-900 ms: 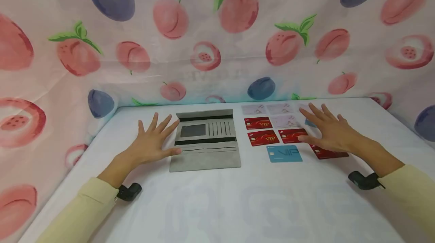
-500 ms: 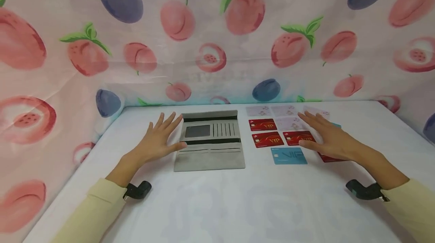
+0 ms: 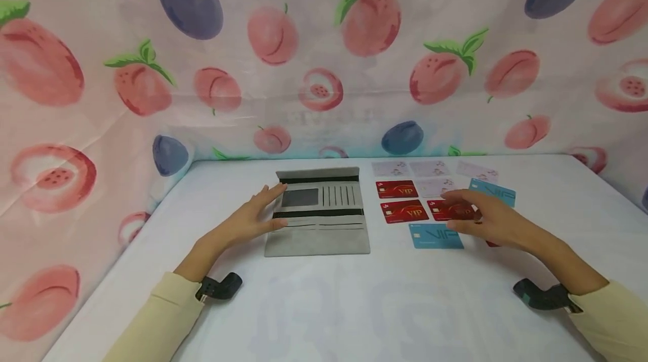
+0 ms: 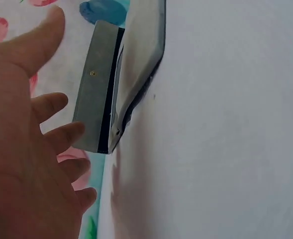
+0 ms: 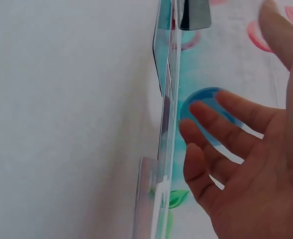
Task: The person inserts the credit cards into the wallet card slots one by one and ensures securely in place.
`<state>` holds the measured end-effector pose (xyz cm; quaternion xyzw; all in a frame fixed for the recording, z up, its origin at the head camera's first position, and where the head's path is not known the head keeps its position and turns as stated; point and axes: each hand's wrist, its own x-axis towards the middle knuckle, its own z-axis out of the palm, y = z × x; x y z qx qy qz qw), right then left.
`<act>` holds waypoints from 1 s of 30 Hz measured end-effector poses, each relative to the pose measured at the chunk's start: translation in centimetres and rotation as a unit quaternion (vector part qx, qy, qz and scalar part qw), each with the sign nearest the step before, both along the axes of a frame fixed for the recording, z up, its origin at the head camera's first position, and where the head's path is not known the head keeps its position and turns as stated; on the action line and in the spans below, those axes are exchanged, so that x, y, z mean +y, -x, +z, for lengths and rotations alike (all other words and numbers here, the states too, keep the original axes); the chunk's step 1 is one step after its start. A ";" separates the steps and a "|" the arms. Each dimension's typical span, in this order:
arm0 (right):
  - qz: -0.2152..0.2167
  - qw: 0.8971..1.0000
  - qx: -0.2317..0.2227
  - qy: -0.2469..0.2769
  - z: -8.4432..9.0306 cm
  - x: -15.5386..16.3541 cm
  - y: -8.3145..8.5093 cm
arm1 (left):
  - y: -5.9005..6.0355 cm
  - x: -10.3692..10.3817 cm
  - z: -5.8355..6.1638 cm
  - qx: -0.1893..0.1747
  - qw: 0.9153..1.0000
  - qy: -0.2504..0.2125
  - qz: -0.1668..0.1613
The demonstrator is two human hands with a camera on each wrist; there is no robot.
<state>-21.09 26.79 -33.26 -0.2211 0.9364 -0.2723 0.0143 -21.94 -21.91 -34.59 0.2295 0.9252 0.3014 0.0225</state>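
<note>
An open grey wallet [image 3: 319, 232] lies flat on the white table [image 3: 324, 306]; in the left wrist view the wallet [image 4: 141, 55] shows edge-on. My left hand [image 3: 248, 218] rests at its left edge with straight fingers, the thumb touching the lower flap. Right of the wallet lie several cards: red VIP cards [image 3: 403, 211], a blue VIP card [image 3: 435, 235], another blue card [image 3: 492, 190] and pale cards [image 3: 429, 168]. My right hand [image 3: 481, 217] hovers low over a red card [image 3: 448, 210], fingers loose and holding nothing. The right wrist view shows the hand [image 5: 245, 169] open beside the cards [image 5: 168, 99].
A fruit-print cloth [image 3: 324, 58] walls in the table at the back and both sides. Black wrist mounts [image 3: 223, 288] sit by both yellow sleeves. The near half of the table is bare white.
Both hands have come inward and lower: the left one onto the wallet's left edge, the right one leftward over a red card, uncovering the back blue card.
</note>
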 end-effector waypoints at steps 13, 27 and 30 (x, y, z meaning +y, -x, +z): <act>0.023 0.999 -0.015 0.017 -1.6 0.3 0.0 | 1.7 0.0 -2.5 0.041 0.999 -0.018 -0.018; 0.040 0.999 -0.017 0.015 -2.2 0.6 0.0 | 1.7 0.1 -3.0 0.081 0.995 0.052 -0.032; 0.032 0.999 -0.026 0.008 -1.9 0.3 -0.1 | 1.6 0.0 -2.9 0.085 0.994 0.054 -0.029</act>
